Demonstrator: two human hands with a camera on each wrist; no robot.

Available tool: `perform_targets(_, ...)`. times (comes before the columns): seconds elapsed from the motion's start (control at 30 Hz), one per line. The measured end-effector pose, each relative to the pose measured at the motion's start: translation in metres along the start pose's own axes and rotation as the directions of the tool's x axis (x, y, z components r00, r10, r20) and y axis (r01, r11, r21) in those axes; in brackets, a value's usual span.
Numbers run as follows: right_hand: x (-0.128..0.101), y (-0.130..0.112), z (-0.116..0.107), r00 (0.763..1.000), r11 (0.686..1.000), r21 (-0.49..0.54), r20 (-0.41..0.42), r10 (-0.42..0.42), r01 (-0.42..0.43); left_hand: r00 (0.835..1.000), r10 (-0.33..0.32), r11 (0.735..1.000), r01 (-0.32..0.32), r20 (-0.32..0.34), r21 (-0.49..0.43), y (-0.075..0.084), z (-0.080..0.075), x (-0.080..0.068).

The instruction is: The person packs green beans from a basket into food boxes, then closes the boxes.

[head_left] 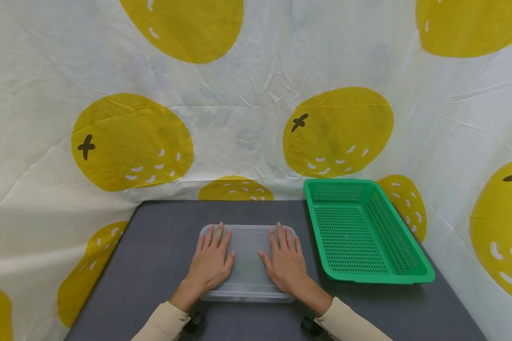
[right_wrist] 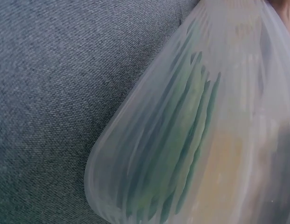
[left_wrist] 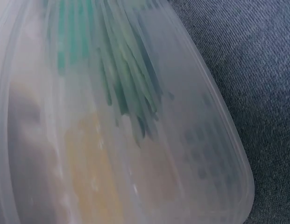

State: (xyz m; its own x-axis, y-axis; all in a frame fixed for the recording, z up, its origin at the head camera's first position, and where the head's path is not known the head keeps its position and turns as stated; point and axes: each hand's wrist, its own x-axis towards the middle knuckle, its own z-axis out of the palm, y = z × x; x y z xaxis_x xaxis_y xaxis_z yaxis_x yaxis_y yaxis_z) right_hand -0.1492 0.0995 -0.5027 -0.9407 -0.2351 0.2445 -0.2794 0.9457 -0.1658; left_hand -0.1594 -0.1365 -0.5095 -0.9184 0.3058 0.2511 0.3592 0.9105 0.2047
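A lidded box (head_left: 247, 265) sits on the table (head_left: 153, 265), centred near the front edge. The left hand (head_left: 210, 263) lies flat on the left half of the lid, the right hand (head_left: 284, 263) on the right half (fingers pointing away from the person). A basket (head_left: 362, 232) stands just right of the box. A backdrop sheet (head_left: 247, 94) hangs behind the table.

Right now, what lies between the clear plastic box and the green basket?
Only a narrow bare strip of the dark grey table separates the clear plastic box from the green basket, as the head view shows.
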Motion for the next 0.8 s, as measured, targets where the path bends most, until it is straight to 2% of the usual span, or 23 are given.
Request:
perform_targets(0.27,0.001,0.001,-0.001,1.0,1.0,0.009,-0.012,-0.014,0.014,1.0,-0.005,1.0,0.005,0.003,0.013,0.0,0.0,0.001)
perform_targets(0.47,0.004,0.005,-0.01,0.999,0.999,0.036,0.045,-0.027,0.025,0.999,-0.015,0.999,0.016,0.036,-0.035,0.001,-0.004,0.005)
perform_targets(0.57,0.007,0.009,-0.02,0.996,0.996,0.067,0.073,-0.056,0.051,0.999,-0.004,0.997,0.007,0.045,-0.073,0.0,-0.012,0.01)
perform_targets(0.8,0.024,0.022,-0.055,0.977,0.971,0.122,0.02,-0.21,0.206,0.998,0.021,0.992,-0.013,0.063,-0.126,-0.006,-0.041,0.033)
